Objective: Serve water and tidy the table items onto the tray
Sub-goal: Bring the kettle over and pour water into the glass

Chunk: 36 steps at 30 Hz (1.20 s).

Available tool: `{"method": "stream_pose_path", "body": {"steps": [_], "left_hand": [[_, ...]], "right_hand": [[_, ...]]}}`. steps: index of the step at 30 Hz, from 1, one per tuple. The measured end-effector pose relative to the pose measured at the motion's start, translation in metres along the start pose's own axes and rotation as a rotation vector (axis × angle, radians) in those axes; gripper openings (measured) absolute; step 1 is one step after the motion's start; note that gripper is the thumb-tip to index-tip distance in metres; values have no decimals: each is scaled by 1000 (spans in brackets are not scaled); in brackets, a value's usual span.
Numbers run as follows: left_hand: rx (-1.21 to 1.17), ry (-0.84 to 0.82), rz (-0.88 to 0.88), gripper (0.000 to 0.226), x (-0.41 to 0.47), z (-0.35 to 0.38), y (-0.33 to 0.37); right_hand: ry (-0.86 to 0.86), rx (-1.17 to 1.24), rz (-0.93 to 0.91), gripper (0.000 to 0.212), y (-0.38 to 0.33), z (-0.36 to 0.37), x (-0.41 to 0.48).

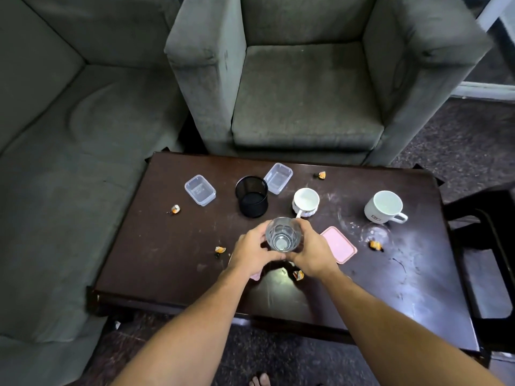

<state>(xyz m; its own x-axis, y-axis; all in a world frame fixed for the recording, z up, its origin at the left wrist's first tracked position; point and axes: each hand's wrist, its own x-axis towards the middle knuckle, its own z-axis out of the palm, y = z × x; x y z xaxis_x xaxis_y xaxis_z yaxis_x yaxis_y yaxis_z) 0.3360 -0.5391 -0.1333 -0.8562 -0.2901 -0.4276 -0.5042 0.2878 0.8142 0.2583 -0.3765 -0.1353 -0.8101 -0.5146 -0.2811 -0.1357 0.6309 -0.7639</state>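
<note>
Faceted clear glass [283, 234], both hands [281, 252] cupping it

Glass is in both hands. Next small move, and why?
Probably set the glass down upright on the bare table beneath it. The left hand and right hand both grip it above the surface, it looks empty, and no jug or tray is in view.

The glass [283, 234] is over the middle of the table [156, 246], between your left hand [252, 253] and right hand [312, 253] (resting or lifted, you can't tell). Behind it stands the pen holder [252, 196], with the left box [200, 190] and the right box [278, 178] flanking it. The near mug [305, 202] and the far mug [384, 206] sit to the right. The lid [338, 244] lies beside your right hand. An armchair [306, 93] stands behind the table.
</note>
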Motion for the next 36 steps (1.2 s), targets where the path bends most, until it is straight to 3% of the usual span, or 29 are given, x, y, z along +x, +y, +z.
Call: {"method": "stream_pose_path", "body": {"steps": [3,7,9,12,15,18,25,30,36], "left_hand": [[17,-8,-27,94,0,-1,1],[101,-5,-10,131,-9,-11,20],[183,33,41,133,-18,-20,37],[234,126,150,101,-33,-28,75],[209,212,292,55,-43,-21,123],[191,209,371,33,-52,6,181],[139,61,588,24,-87,123,307],[72,-67,607,24,-119,226,360],[18,-185,521,25,-150,358,358]], "right_hand": [[-9,0,16,82,-2,-1,0],[-43,-15,40,98,-13,-8,-5],[-51,-41,58,97,-23,-21,-10],[36,-87,34,69,-43,-53,-24],[251,-73,31,35,-67,-93,-42],[447,16,89,12,-84,-139,-69],[913,103,260,39,-66,-268,-160],[1117,70,396,35,-8,-351,-225],[1295,85,536,25,93,-421,-293]]}}
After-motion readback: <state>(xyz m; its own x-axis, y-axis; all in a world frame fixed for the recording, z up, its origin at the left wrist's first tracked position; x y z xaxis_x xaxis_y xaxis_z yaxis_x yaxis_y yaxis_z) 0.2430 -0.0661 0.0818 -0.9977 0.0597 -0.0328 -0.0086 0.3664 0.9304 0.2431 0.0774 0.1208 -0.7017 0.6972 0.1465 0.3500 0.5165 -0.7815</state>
